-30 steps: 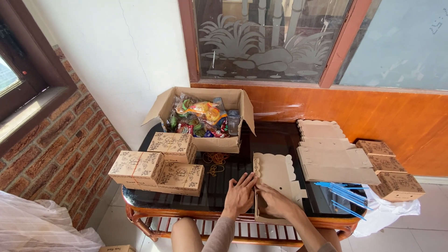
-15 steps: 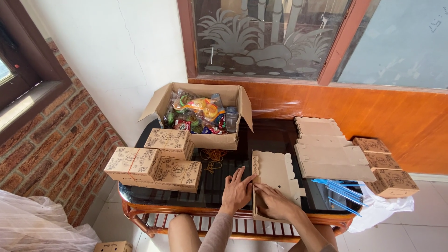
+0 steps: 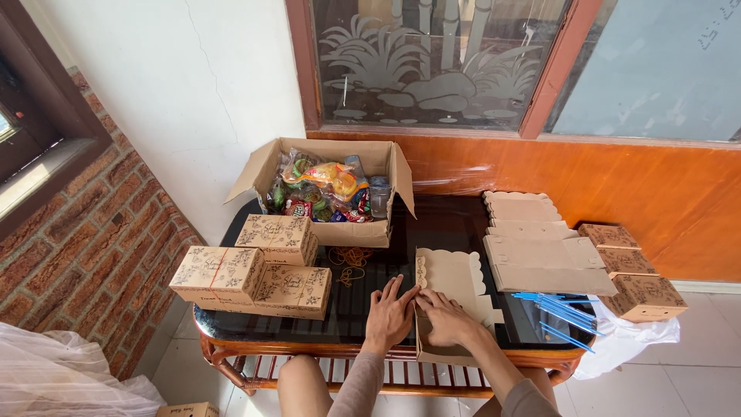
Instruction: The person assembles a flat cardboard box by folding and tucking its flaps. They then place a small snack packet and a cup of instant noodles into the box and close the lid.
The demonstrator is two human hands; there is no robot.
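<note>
Flanking flat box (image 3: 451,287): folded boxes (image 3: 255,266) left | blue straws (image 3: 557,305) right

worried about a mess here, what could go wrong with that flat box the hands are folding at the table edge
The flat box blank overhangs the near edge of the table, so pressure from the left hand or right hand might tip it off. The blue straws lie close to the right edge and could get knocked down. The loose rubber bands may snag.
</note>
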